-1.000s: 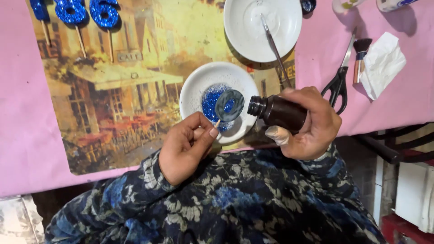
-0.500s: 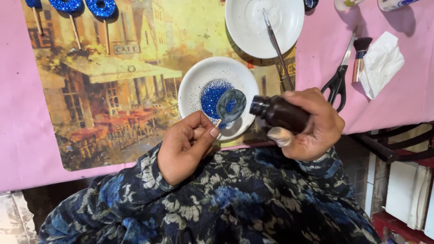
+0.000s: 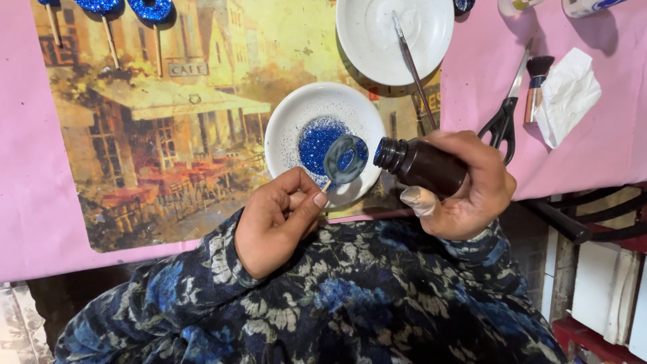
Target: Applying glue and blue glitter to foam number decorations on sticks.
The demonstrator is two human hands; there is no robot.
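just beyond left fingers point(image 3: 306, 202), grey ring point(image 3: 346, 159)

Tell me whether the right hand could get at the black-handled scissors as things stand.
Probably not right away. The scissors lie bare on the pink cloth just beyond the right hand, with nothing between, but that hand is full, gripping the dark bottle.

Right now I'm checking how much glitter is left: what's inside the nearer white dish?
The dish holds a patch of blue glitter with scattered specks around it. The ring piece on a stick, held by the left hand, covers part of the patch.
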